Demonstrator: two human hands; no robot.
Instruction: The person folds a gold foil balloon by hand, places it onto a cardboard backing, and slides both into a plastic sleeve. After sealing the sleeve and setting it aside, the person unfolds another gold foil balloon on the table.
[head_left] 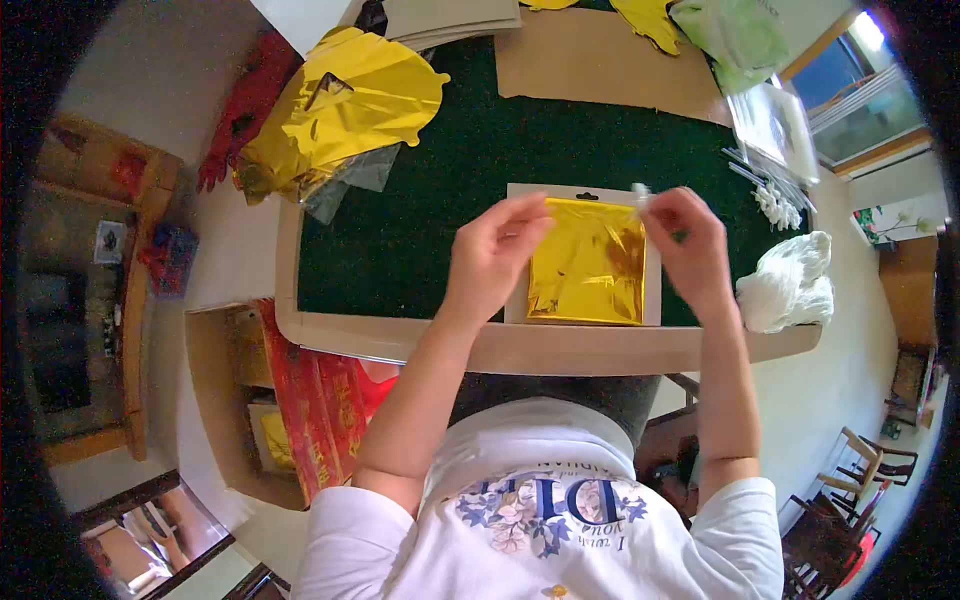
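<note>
A folded gold foil balloon lies on a beige card with a hanging hole, at the near edge of the table. At the foil's upper left corner, my left hand has its fingertips pinched together, seemingly on that corner. My right hand is by the upper right corner, with thumb and fingers closed on a small white piece. What exactly this piece is cannot be made out.
Gold foil balloons with clear wrappers lie at the back left. Brown cardboard is at the back. On the right are a pale green plastic bag, white sticks and a white string bundle. An open carton stands below left.
</note>
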